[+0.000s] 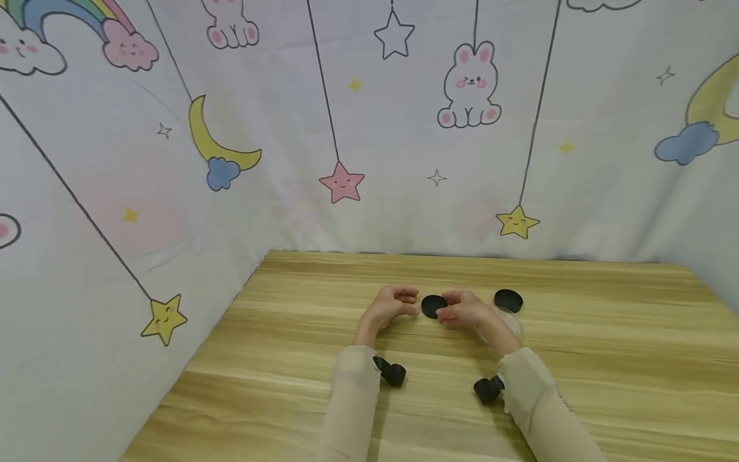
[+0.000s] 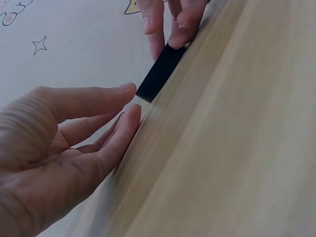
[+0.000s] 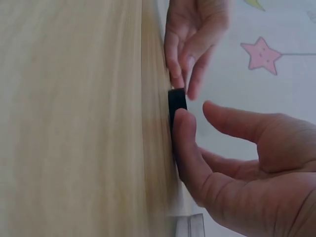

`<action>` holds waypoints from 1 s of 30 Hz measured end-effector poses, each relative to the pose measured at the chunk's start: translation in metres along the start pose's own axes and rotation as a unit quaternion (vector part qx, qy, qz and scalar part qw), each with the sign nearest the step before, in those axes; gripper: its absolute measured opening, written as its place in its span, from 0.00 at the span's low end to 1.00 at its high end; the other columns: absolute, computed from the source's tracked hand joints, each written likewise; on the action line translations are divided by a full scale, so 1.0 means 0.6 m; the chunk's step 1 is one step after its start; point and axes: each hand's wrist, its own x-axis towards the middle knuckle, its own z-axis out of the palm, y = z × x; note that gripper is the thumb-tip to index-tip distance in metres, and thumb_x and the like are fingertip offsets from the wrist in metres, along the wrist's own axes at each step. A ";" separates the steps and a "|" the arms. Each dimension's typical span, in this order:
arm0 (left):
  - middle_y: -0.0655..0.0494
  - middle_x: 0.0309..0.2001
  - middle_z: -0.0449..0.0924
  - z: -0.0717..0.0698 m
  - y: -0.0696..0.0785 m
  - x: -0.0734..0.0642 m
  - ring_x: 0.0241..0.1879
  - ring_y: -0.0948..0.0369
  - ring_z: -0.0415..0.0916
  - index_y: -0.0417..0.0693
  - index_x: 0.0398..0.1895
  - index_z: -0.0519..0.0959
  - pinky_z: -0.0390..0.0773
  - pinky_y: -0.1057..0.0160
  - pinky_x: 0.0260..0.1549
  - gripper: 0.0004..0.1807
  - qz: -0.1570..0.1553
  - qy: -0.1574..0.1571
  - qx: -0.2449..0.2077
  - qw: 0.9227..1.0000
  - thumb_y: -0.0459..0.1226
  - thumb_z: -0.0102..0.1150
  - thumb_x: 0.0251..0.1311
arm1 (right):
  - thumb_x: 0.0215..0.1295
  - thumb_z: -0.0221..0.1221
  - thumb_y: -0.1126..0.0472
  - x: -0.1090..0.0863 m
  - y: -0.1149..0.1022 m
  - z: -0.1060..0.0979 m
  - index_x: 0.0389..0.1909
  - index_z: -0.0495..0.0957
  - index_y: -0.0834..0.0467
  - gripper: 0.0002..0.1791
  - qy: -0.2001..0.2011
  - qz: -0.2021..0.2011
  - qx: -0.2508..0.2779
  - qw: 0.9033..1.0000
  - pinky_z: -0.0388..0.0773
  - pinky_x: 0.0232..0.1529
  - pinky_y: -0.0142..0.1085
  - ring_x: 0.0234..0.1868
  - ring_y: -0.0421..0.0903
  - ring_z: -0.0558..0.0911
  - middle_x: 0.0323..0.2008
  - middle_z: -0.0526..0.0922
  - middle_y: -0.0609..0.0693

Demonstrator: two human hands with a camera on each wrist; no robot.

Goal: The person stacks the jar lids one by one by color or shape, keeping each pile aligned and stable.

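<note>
A round black lid-like disc (image 1: 433, 307) lies flat on the wooden table between the two hands. The left hand (image 1: 394, 306) is at its left side, with thumb and fingers apart and nothing between them. At the disc's right edge is the right hand (image 1: 465, 310). In the right wrist view, a finger (image 3: 185, 123) of the right hand overlaps the black disc (image 3: 177, 100), while the thumb stands off it. The left wrist view shows the disc (image 2: 160, 74) edge-on, with the right fingertips at its far end; whether they press it is unclear.
A second black disc (image 1: 509, 301) lies behind the right hand. Beside the right wrist stands a clear container (image 1: 510, 325), partly hidden by the forearm. Patterned white cloth (image 1: 404, 218) borders the wooden table (image 1: 277, 385) at the back and left.
</note>
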 end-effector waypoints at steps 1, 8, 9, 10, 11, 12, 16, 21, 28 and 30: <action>0.35 0.56 0.76 0.000 0.000 0.000 0.48 0.58 0.75 0.28 0.60 0.73 0.80 0.71 0.39 0.29 -0.001 0.000 0.005 1.000 0.17 0.61 0.50 | 0.68 0.54 0.70 0.001 0.001 0.002 0.72 0.46 0.76 0.38 0.002 -0.001 0.006 1.000 0.82 0.47 0.33 0.41 0.39 0.82 0.72 0.50 0.76; 0.46 0.44 0.79 0.004 -0.003 0.002 0.39 0.62 0.74 0.32 0.56 0.77 0.78 0.71 0.37 0.26 -0.008 0.018 0.039 0.999 0.20 0.64 0.49 | 0.67 0.55 0.70 0.001 0.001 0.013 0.72 0.50 0.75 0.36 0.021 -0.003 0.011 1.000 0.80 0.53 0.32 0.62 0.56 0.74 0.70 0.53 0.76; 0.46 0.44 0.80 0.004 -0.005 0.003 0.39 0.62 0.74 0.33 0.56 0.77 0.78 0.71 0.37 0.26 -0.008 0.021 0.040 0.999 0.20 0.64 0.50 | 0.67 0.55 0.70 0.001 0.001 0.014 0.72 0.50 0.74 0.36 0.021 -0.004 0.011 1.000 0.79 0.54 0.33 0.65 0.59 0.71 0.70 0.53 0.76; 0.45 0.45 0.80 0.004 -0.006 0.003 0.39 0.62 0.75 0.33 0.56 0.78 0.78 0.71 0.38 0.25 -0.007 0.023 0.039 0.999 0.20 0.64 0.50 | 0.67 0.55 0.70 0.000 0.000 0.015 0.72 0.51 0.74 0.36 0.023 -0.005 0.010 1.000 0.79 0.55 0.34 0.66 0.61 0.69 0.70 0.53 0.76; 0.44 0.46 0.81 0.003 -0.007 0.002 0.39 0.62 0.75 0.34 0.55 0.78 0.78 0.71 0.38 0.25 -0.005 0.025 0.040 0.999 0.20 0.64 0.51 | 0.67 0.55 0.70 0.000 0.000 0.016 0.72 0.51 0.74 0.36 0.024 -0.006 0.009 1.000 0.79 0.55 0.34 0.67 0.62 0.67 0.70 0.54 0.76; 0.42 0.47 0.81 0.002 -0.009 0.002 0.39 0.62 0.76 0.34 0.55 0.78 0.78 0.71 0.39 0.25 -0.003 0.025 0.041 0.999 0.20 0.64 0.51 | 0.67 0.55 0.71 0.001 0.000 0.017 0.72 0.51 0.74 0.36 0.023 -0.007 0.013 1.000 0.79 0.55 0.35 0.67 0.62 0.67 0.70 0.54 0.76; 0.40 0.52 0.80 -0.009 -0.011 -0.009 0.40 0.64 0.77 0.35 0.56 0.77 0.78 0.70 0.42 0.24 0.006 0.013 0.049 0.999 0.23 0.64 0.53 | 0.67 0.54 0.73 0.004 0.002 0.022 0.71 0.52 0.75 0.34 0.009 -0.017 0.049 0.999 0.80 0.52 0.33 0.52 0.50 0.79 0.68 0.56 0.76; 0.45 0.47 0.80 -0.032 -0.018 -0.022 0.36 0.66 0.76 0.32 0.56 0.75 0.78 0.71 0.41 0.23 0.008 -0.026 0.036 0.999 0.22 0.63 0.54 | 0.66 0.53 0.75 0.004 0.006 0.024 0.69 0.54 0.78 0.32 -0.021 -0.031 0.099 0.994 0.82 0.46 0.28 0.37 0.35 0.81 0.58 0.68 0.68; 0.50 0.45 0.78 -0.059 -0.024 -0.037 0.36 0.65 0.75 0.29 0.55 0.73 0.77 0.72 0.38 0.23 0.003 -0.066 0.040 0.997 0.22 0.62 0.54 | 0.65 0.54 0.75 0.009 0.009 0.036 0.67 0.57 0.77 0.31 -0.052 -0.039 0.102 0.993 0.81 0.40 0.26 0.35 0.36 0.83 0.47 0.74 0.59; 0.51 0.44 0.78 -0.064 -0.025 -0.042 0.36 0.65 0.76 0.29 0.54 0.73 0.77 0.72 0.38 0.22 0.000 -0.071 0.038 0.997 0.21 0.62 0.54 | 0.65 0.55 0.75 0.009 0.011 0.041 0.67 0.57 0.78 0.31 -0.060 -0.040 0.100 0.992 0.81 0.39 0.25 0.34 0.35 0.83 0.45 0.74 0.57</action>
